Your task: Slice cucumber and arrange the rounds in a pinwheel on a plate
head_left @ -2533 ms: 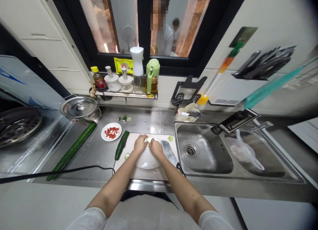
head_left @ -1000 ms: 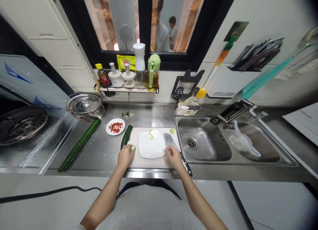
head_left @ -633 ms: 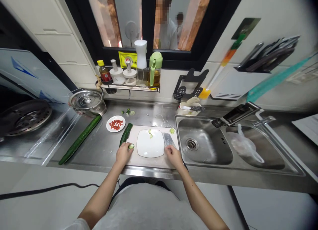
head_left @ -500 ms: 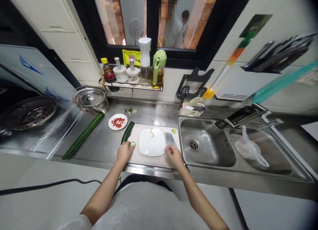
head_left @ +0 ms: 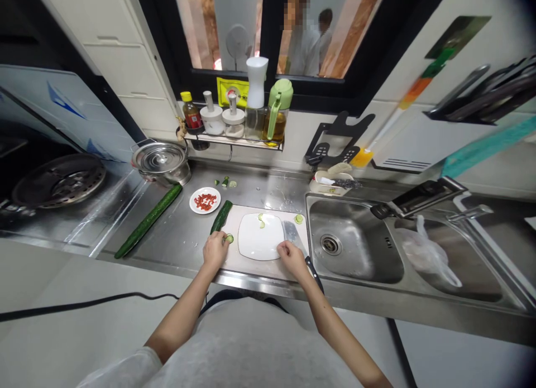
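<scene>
- The left hand [head_left: 215, 250] and right hand [head_left: 292, 258] have been parted from over the plate [head_left: 255, 244].
- Left of it, a cucumber slice [head_left: 229, 239] is touched by the left; grip unclear.
- At its right edge, the right's fingertips are pressed together; knife [head_left: 295, 235] beyond.

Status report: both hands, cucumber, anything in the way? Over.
Left hand at cut cucumber, grip unclear. Right hand closed by white plate's near right corner. Two cucumber pieces on plate. Knife close beside right hand, may crowd it.
</scene>
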The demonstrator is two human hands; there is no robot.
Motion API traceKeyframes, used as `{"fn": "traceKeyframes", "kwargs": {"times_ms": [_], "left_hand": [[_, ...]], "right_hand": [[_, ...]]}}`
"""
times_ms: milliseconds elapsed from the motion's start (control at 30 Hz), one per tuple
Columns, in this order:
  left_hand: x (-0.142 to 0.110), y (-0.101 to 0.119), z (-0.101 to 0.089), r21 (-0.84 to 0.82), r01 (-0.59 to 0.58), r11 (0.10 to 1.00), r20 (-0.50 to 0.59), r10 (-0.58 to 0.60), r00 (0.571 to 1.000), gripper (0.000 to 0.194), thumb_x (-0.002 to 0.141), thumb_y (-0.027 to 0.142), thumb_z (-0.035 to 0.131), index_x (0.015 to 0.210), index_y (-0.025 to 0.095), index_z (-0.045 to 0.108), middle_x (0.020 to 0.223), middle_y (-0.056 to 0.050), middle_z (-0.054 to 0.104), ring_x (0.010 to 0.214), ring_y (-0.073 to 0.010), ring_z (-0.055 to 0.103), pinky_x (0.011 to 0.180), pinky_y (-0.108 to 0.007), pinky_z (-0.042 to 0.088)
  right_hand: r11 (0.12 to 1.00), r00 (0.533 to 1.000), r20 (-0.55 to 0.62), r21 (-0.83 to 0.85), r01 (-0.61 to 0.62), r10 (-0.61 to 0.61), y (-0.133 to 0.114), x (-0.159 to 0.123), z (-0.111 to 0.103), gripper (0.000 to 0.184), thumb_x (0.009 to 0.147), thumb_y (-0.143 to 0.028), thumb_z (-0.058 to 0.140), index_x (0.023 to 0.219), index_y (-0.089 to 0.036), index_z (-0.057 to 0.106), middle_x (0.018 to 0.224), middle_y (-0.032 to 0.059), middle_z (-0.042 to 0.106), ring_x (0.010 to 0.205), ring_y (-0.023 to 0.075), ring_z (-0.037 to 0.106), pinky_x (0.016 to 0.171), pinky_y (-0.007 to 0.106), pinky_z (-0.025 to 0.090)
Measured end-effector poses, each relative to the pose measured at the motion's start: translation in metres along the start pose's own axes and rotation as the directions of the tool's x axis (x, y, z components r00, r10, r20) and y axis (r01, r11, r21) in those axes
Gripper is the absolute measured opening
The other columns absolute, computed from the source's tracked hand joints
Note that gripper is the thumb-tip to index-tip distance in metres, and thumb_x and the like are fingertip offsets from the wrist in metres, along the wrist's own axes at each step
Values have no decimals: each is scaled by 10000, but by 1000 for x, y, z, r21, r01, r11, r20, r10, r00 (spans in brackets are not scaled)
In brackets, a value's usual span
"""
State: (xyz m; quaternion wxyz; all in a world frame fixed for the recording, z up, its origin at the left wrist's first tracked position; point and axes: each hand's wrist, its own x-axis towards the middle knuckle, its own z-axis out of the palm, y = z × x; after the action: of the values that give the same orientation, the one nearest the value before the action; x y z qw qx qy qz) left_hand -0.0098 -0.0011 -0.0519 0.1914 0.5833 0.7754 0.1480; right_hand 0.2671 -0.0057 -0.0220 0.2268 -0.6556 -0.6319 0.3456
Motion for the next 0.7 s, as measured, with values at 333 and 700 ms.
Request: {"fn": "traceKeyframes", "kwargs": {"times_ms": [333, 700], "left_hand": [[13, 14, -26, -824, 195, 531, 236, 10, 972, 386, 523, 412, 777, 767, 138, 657, 673, -23, 630, 639, -122, 552, 670, -251, 430], [8, 63, -51, -884, 225, 410, 282, 84, 956, 481, 589, 477, 782, 902, 141, 639, 651, 10, 590, 519, -48, 448, 470, -168, 301]], "right_hand": [[984, 984, 44, 49, 173, -175, -48, 15, 18, 185, 818, -315, 515, 896, -197, 635, 803, 26, 644, 725, 155, 570, 678, 259, 415], [906, 974, -26, 363, 219, -225, -85, 30, 37, 183, 812, -363, 528, 773, -195, 591, 788, 13, 641, 748, 149, 562, 700, 266, 438]]}}
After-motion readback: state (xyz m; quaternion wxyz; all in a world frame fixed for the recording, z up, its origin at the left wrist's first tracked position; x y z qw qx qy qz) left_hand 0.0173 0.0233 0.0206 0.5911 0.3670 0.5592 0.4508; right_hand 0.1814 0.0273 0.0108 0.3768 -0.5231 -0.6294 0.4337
